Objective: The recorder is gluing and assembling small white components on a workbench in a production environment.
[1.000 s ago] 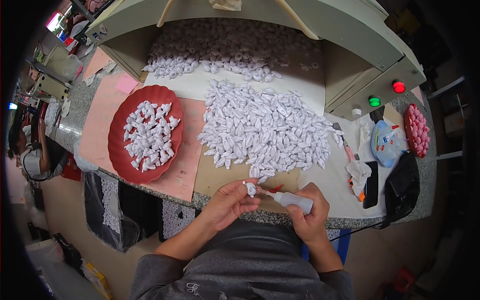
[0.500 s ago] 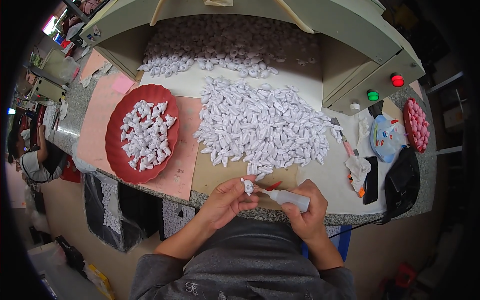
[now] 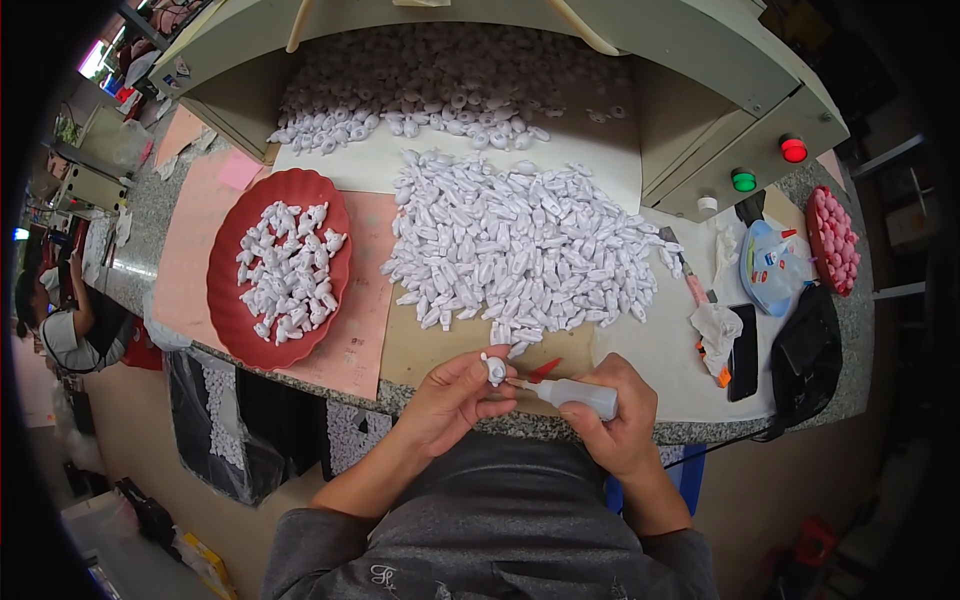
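Grip first: left hand (image 3: pixel 452 398) pinching one small white piece (image 3: pixel 494 370) between thumb and fingertips, just past the near table edge. Right hand (image 3: pixel 618 425) wrapped closed round a small squeeze bottle (image 3: pixel 578 396), nozzle aimed left, tip touching or almost touching the piece; cannot tell which. Likely a glue or fluid dab. Best done with wrists braced near the stone table edge (image 3: pixel 540 428), piece turned so the target spot faces the nozzle, squeeze kept light, one small drop only. Worth keeping fingertips clear of the wet spot. Farther out: large heap of white pieces (image 3: pixel 520 250) just beyond the hands; red dish (image 3: pixel 226 318) with more pieces at left; phone (image 3: pixel 743 352) and crumpled cloth (image 3: pixel 714 325) at right.
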{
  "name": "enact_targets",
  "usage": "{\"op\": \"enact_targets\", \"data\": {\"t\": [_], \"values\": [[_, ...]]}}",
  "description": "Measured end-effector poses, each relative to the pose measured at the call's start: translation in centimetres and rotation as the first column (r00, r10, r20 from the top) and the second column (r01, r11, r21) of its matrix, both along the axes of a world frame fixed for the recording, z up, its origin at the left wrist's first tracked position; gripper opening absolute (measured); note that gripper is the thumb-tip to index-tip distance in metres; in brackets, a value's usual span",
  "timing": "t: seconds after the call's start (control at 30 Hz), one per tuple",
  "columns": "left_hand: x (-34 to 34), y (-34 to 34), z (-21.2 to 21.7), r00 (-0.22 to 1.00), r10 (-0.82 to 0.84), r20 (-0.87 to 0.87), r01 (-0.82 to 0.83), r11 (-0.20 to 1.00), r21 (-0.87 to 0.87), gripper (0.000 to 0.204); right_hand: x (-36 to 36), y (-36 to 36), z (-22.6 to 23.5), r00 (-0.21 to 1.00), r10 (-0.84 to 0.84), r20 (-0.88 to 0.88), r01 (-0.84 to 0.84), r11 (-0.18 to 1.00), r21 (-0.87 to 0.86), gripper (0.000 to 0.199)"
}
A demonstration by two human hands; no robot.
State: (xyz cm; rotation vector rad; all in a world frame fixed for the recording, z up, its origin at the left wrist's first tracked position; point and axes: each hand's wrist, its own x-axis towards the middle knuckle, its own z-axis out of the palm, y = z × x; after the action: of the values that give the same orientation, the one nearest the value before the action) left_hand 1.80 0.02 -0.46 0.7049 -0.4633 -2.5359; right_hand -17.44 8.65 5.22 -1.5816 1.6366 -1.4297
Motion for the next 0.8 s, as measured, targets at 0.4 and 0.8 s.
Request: {"op": "enact_targets", "data": {"t": [0.4,0.8], "values": [[-0.20,-0.02,0.12,1.000,0.021,0.022,-0.021,1.000,-0.007,0.035,-0.19,0.08,0.02,0.999,-0.012,-0.030,0.012,1.000,-0.021,0.027],[-0.15,-0.31,0.07,0.998,-0.059,-0.015,0.058,0.998,-0.017,0.035,-0.19,-0.20,-0.10,0.996,-0.010,-0.087,0.003,0.997,-0.074,0.030]]}}
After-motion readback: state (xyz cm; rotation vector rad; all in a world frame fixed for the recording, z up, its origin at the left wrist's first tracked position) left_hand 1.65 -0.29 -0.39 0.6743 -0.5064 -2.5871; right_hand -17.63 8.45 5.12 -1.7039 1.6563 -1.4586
